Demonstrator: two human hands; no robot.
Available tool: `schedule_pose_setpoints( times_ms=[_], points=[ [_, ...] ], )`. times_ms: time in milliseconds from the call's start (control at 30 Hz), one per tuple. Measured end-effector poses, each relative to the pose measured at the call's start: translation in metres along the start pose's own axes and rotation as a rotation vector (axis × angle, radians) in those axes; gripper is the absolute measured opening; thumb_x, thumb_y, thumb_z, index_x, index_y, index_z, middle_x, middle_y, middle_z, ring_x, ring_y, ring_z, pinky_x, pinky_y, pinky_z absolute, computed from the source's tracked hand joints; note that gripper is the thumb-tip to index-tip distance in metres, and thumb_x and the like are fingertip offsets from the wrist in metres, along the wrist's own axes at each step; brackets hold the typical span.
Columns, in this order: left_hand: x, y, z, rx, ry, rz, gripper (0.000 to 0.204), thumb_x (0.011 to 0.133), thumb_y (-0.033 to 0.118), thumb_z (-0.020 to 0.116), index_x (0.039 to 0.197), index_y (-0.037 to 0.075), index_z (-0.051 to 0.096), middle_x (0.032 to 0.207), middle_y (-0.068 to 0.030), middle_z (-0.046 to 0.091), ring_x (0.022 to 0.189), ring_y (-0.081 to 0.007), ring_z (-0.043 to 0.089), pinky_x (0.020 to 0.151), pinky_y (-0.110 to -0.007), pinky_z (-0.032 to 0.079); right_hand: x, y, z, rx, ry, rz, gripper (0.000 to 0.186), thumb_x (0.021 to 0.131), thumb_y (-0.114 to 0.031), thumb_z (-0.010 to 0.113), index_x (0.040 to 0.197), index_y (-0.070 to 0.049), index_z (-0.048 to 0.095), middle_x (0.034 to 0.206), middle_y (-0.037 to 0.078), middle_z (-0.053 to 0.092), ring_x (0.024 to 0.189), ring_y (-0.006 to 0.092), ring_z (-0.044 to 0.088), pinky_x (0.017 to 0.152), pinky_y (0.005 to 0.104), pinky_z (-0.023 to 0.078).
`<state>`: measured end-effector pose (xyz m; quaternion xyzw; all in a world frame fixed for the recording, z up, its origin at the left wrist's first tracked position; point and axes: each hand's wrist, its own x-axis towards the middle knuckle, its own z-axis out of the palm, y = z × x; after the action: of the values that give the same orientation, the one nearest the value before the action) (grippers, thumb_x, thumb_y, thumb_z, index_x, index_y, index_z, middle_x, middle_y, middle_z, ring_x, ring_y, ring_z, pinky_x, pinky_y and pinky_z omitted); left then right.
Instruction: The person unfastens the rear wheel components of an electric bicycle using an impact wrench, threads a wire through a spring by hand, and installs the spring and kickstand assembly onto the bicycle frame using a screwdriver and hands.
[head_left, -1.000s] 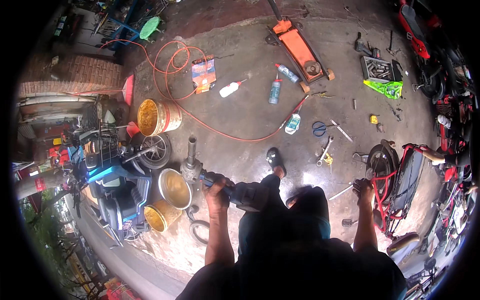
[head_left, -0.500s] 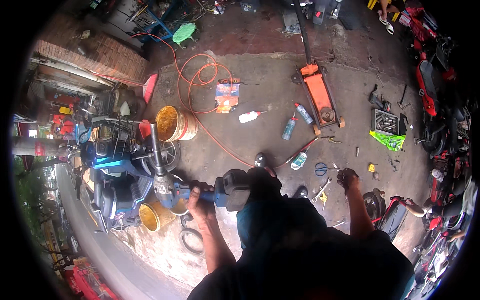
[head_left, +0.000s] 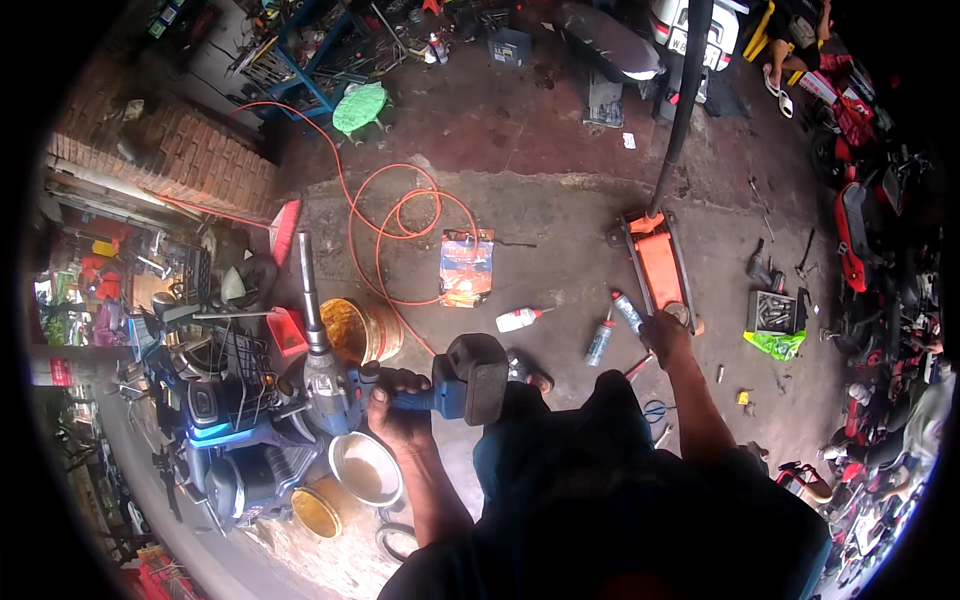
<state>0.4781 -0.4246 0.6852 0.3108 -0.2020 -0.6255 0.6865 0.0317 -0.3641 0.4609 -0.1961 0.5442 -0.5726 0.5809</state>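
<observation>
My left hand [head_left: 402,415] grips the handle of a blue and grey cordless impact wrench [head_left: 328,395]. A long metal extension bar [head_left: 309,285] sticks up from its nose, and a dark battery [head_left: 474,380] sits at the handle's end. Empty of the wrench, my right hand [head_left: 670,345] reaches forward, in line with the near end of an orange floor jack [head_left: 656,262]. Its fingers look curled, and what they hold, if anything, is too small to make out. Two spray bottles, one of them grey-blue [head_left: 599,343], lie left of that hand.
A white bottle [head_left: 518,320], an orange hose [head_left: 381,262] and a printed packet [head_left: 466,268] lie on the floor. Buckets, among them a yellow-stained one [head_left: 385,335], and a blue motorbike [head_left: 240,430] stand left. A socket tray [head_left: 772,312] lies right, before parked red motorbikes [head_left: 850,230].
My right hand has moved left and forward, from beside the scissors and spanner to the jack's near end. The view has shifted, showing more of the far floor. My left hand keeps holding the impact wrench.
</observation>
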Motion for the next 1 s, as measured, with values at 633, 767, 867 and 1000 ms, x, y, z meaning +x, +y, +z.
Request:
schedule_pose_setpoints(
  times_ms=[633, 767, 867, 1000],
  points=[
    [0.387, -0.058, 0.154, 0.255, -0.041, 0.126, 0.054, 0.069, 0.010, 0.068, 0.113, -0.009, 0.043, 0.075, -0.0172, 0.060, 0.064, -0.0261, 0.059, 0.058, -0.034, 0.049, 0.456, -0.171, 0.299, 0.301, 0.276, 0.386, 0.007, 0.075, -0.002, 0.058, 0.078, -0.008, 0.060, 0.069, 0.005, 0.057, 0.062, 0.0178, 0.056, 0.058, 0.0272, 0.047],
    [0.449, -0.052, 0.168, 0.341, 0.004, -0.006, 0.054, 0.069, 0.011, 0.069, 0.113, -0.008, 0.043, 0.074, -0.0163, 0.061, 0.061, -0.0266, 0.060, 0.064, -0.035, 0.052, 0.538, -0.174, 0.318, 0.410, 0.021, 0.301, 0.022, 0.077, -0.007, 0.062, 0.098, -0.005, 0.061, 0.085, 0.009, 0.063, 0.077, 0.0207, 0.064, 0.063, 0.0325, 0.054],
    [0.505, -0.052, 0.199, 0.306, -0.001, -0.043, 0.056, 0.070, 0.012, 0.068, 0.115, -0.006, 0.041, 0.072, -0.0160, 0.061, 0.060, -0.0271, 0.060, 0.062, -0.035, 0.052, 0.575, -0.233, 0.347, 0.251, 0.010, 0.377, 0.019, 0.078, -0.008, 0.063, 0.097, -0.005, 0.061, 0.087, 0.009, 0.062, 0.077, 0.0206, 0.063, 0.067, 0.0332, 0.054],
    [0.586, -0.052, 0.224, 0.280, -0.061, -0.106, 0.057, 0.071, 0.014, 0.070, 0.117, -0.001, 0.041, 0.068, -0.0138, 0.058, 0.058, -0.0261, 0.058, 0.060, -0.037, 0.049, 0.630, -0.258, 0.353, 0.264, 0.004, 0.244, 0.016, 0.080, -0.011, 0.062, 0.095, -0.004, 0.059, 0.092, 0.012, 0.062, 0.084, 0.0269, 0.063, 0.070, 0.0375, 0.054]
  ],
)
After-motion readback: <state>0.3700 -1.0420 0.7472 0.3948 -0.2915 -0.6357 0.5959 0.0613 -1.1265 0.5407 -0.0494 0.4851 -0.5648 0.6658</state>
